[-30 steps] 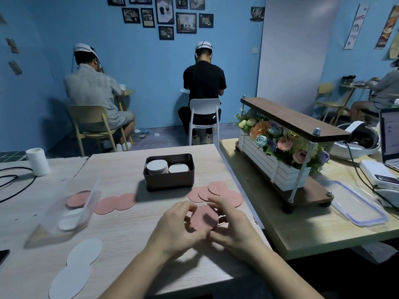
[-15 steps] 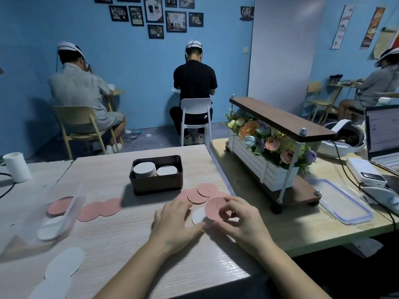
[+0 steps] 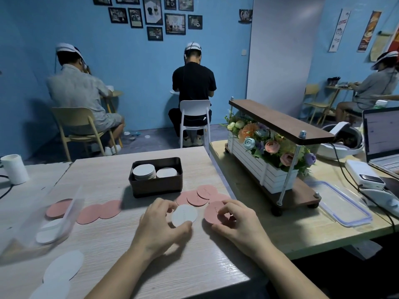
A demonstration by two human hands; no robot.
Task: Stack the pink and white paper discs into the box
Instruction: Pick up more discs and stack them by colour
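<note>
Left hand (image 3: 160,225) fingers clamped on white disc (image 3: 184,215), right hand (image 3: 239,223) fingers clamped on pink disc (image 3: 213,212), both low over pale wood worktop (image 3: 129,244). Brown box (image 3: 155,186) just behind, white stacks (image 3: 144,172) inside. Loose pink discs (image 3: 195,198) beside it. Blue-walled room.

Clear plastic wrapper (image 3: 69,214), 8 o'clock of the dark brown rectangular box (image 3: 155,186): smeared by blur, veiling part of a far-left pink paper disc (image 3: 55,209). Box wall hides the lower white paper disc stacks (image 3: 144,172); count untellable. Flat white paper disc (image 3: 53,288), 7 o'clock, cut by bottom edge. Right hand (image 3: 241,225) fingers cover part of the round pink paper disc (image 3: 212,211); its faint marks unreadable. Left hand (image 3: 159,225) thumb hides the round white paper disc (image 3: 184,212) at its near rim.
</note>
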